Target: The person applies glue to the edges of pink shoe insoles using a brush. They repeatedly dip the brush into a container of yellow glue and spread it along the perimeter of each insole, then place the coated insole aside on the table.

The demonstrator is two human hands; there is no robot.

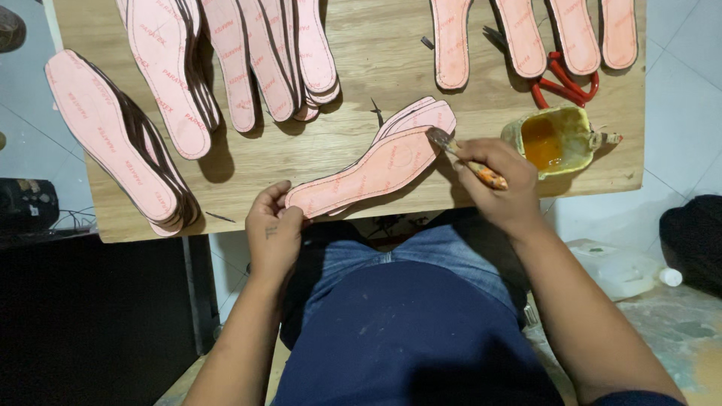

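Observation:
A pink shoe insole (368,174) lies slanted on the wooden board (361,139), on top of a few more insoles beneath it. My left hand (274,231) pinches its near end at the board's front edge. My right hand (500,180) grips a small brush (460,154) with an orange, glue-stained handle. The bristles touch the far right end of the top insole.
A glue-crusted pot of amber glue (553,139) sits right of my right hand. Red-handled scissors (564,83) lie behind it. Stacks of pink insoles (113,135) fill the left, more insoles (248,60) fan across the back and the top right. A white plastic jug (620,267) stands on the floor.

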